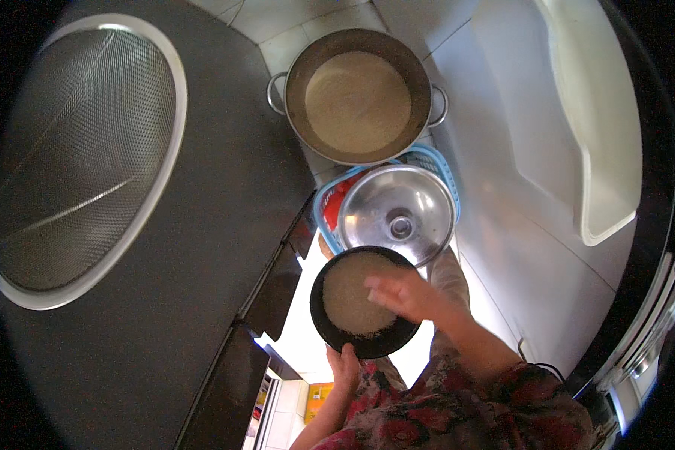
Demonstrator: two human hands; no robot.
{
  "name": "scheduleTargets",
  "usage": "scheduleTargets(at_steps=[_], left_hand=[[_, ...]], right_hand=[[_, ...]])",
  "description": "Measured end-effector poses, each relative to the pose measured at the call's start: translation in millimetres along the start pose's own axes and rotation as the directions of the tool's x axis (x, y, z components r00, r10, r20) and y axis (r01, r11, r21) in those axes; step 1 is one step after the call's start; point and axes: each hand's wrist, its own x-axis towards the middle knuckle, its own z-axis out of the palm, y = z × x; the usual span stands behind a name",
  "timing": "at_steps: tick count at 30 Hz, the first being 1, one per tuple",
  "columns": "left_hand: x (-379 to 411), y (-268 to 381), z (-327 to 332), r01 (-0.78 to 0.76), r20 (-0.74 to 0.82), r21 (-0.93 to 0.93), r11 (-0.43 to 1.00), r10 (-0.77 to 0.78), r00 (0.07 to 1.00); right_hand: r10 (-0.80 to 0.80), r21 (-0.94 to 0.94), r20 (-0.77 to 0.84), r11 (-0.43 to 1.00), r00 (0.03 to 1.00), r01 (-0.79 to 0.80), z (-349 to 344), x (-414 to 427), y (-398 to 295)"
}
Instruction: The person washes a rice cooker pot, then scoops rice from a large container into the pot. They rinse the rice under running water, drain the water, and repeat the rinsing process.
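A round dark bowl (364, 347) holds a layer of pale grains (355, 295), perhaps rice. My left hand (344, 363) grips its near rim, with the thumb on top of the edge. Over the grains, at the bowl's right side, is my right hand (399, 295), fingers apart and somewhat blurred; nothing shows in it. Beyond the bowl, a shiny metal lid (371, 219) with a round knob rests on a light blue plastic basket (450, 185) with red items inside. Farther off stands a wide two-handled metal pot (315, 132) with similar pale contents (357, 101).
A large round mesh sieve (95, 152) with a pale rim lies on the dark countertop (214, 169) at the left. Along the right runs a white tiled wall (517, 225), with a white curved-edged object (602, 112) near it. A yellow item (318, 398) is low down.
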Motion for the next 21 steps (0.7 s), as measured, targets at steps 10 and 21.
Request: scheduleTargets(at_steps=[10,21], left_hand=[[-17.4,9.8,-22.4,0.016,0.058,0.114,0.993,-0.023,0.998],[-60.4,32.2,-33.5,0.047,0.021,-0.060,0.997,-0.046,0.999]], right_hand=[[0.687,-0.411,-0.112,0.626,0.718,-0.662,30.5,26.4,190.1],[0.577,-0.380,-0.093,0.733,0.812,-0.564,47.3,20.6,225.6]])
